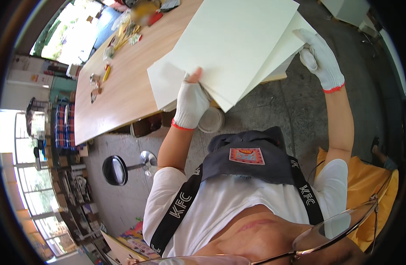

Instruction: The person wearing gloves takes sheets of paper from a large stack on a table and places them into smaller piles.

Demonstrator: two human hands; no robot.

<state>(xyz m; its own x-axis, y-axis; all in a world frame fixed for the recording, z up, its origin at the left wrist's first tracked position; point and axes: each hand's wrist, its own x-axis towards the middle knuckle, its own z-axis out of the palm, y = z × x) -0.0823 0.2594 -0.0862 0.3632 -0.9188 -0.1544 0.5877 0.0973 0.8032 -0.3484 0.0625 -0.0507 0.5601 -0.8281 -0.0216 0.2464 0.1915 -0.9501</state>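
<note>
Large white sheets lie fanned over one another at the table's right end. The top white sheet is held tilted, with another white sheet slanting out from under its right edge. My left hand, in a white knit glove with a red cuff, grips the near left edge; its bare thumb tip presses on top and the fingers are hidden underneath. My right hand, gloved the same way, is closed on the right edge of the lower sheet. More white sheets stick out to the left, beneath the top one.
A pale wooden table stretches to the left, with a yellow tool and small items near its far edge. Clutter covers its far end. A round tub stands below, a stool to the left, yellow fabric at the right.
</note>
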